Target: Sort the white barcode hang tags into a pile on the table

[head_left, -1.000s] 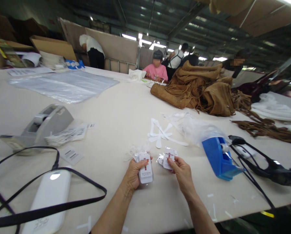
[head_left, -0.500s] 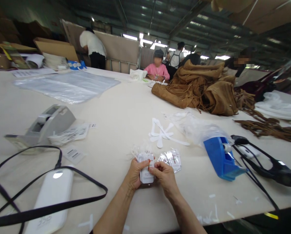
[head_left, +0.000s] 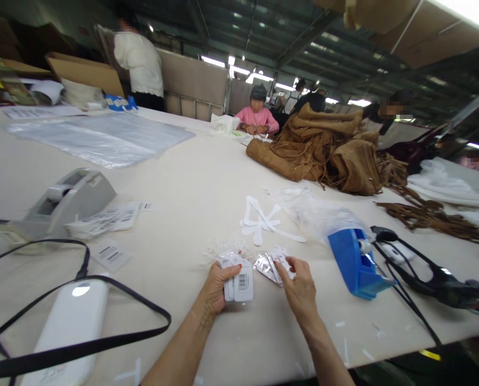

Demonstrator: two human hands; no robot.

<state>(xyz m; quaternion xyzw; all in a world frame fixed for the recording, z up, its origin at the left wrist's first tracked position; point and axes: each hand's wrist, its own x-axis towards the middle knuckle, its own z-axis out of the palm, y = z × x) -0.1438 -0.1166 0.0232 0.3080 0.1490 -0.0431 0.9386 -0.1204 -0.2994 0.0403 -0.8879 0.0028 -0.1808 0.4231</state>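
A stack of white hang tags point(head_left: 244, 283) is gripped in my left hand point(head_left: 217, 284), thumb across the front and a barcode label facing up. Pale strings point(head_left: 223, 249) fan out from the top of the stack. To its right, my right hand point(head_left: 301, 287) pinches a white tag point(head_left: 279, 262) between thumb and fingertips, over a small pile of shiny clear-wrapped packets point(head_left: 264, 266) on the table. The fingers partly cover that tag, so its print is unclear. White paper strips point(head_left: 259, 221) lie crossed just beyond both hands.
A blue tape dispenser point(head_left: 354, 262) and black strapped device point(head_left: 432, 273) stand right. On the left are a grey tape dispenser point(head_left: 62, 201), barcode labels point(head_left: 106, 220) and a white power bank point(head_left: 68, 327) with a black strap. Brown suede bags point(head_left: 323, 150) are heaped ahead; a person in pink point(head_left: 257, 118) sits beyond.
My right hand has moved right, from the stack to the packets. The stack's front now shows a barcode instead of lettering. The person in white at the back has straightened up.
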